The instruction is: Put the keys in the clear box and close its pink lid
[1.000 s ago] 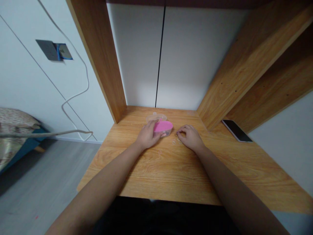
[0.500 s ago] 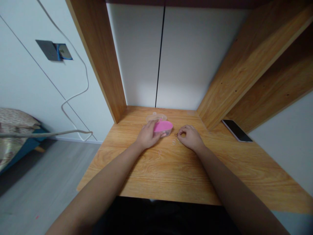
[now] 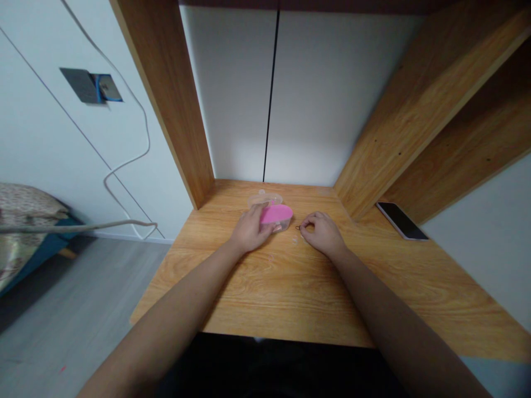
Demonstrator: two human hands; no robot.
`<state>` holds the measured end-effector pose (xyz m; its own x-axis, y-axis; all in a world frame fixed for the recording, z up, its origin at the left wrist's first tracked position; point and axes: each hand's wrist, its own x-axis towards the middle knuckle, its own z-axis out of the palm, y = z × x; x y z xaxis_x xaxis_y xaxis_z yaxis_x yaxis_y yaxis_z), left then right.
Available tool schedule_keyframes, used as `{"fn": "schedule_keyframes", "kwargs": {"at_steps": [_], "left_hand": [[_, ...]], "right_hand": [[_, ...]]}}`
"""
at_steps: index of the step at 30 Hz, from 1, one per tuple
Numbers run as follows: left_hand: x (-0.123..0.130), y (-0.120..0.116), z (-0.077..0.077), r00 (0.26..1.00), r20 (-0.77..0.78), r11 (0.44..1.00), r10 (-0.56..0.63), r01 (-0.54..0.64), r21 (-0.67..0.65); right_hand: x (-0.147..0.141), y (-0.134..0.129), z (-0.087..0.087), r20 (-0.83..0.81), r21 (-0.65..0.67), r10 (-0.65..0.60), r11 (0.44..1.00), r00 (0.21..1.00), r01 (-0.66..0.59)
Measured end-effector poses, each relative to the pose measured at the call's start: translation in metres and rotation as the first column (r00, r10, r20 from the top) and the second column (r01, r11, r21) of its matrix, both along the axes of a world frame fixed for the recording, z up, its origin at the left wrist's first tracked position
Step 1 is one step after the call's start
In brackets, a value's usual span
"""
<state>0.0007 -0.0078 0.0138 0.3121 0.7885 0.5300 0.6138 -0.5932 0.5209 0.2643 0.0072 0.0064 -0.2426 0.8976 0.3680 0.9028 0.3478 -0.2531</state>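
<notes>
My left hand (image 3: pixel 250 231) grips a small transparent plastic box with a bright pink lid (image 3: pixel 276 214), its fingers lying over the box's left side. A clear, round plastic piece (image 3: pixel 265 199) lies just behind the box on the wooden tabletop (image 3: pixel 265 293). My right hand (image 3: pixel 323 234) rests on the table with its fingers curled, close to a tiny dark wire ring (image 3: pixel 297 228). A small translucent item (image 3: pixel 295 240) lies just below that ring. Whether my right fingers pinch anything is hidden.
A black smartphone (image 3: pixel 401 221) lies at the table's right side beneath a wooden shelf (image 3: pixel 431 105). A wooden upright (image 3: pixel 166 99) and a white panel (image 3: pixel 269 99) stand behind the table. A white cable (image 3: pixel 146 132) hangs on the left wall.
The view has shifted very slightly. My right fingers have curled a little, and my left hand stays on the box.
</notes>
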Motion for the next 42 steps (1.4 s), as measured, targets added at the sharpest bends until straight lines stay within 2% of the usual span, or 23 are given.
{"fn": "schedule_keyframes", "kwargs": {"at_steps": [12, 27, 42], "left_hand": [[0.0007, 0.0006, -0.0004, 1.0, 0.013, 1.0, -0.001, 0.001, 0.007], [0.0006, 0.0011, -0.0025, 1.0, 0.004, 1.0, -0.005, 0.005, 0.005], [0.0012, 0.0002, -0.0003, 1.0, 0.009, 1.0, -0.007, 0.007, -0.002]], "right_hand": [[0.0016, 0.0023, -0.0025, -0.007, -0.014, -0.024, 1.0, 1.0, 0.024], [0.0014, 0.003, -0.0063, -0.042, -0.016, 0.11, 0.994, 0.993, -0.111], [-0.0011, 0.003, -0.0079, -0.057, -0.045, 0.191, 0.98, 0.98, -0.193]]}}
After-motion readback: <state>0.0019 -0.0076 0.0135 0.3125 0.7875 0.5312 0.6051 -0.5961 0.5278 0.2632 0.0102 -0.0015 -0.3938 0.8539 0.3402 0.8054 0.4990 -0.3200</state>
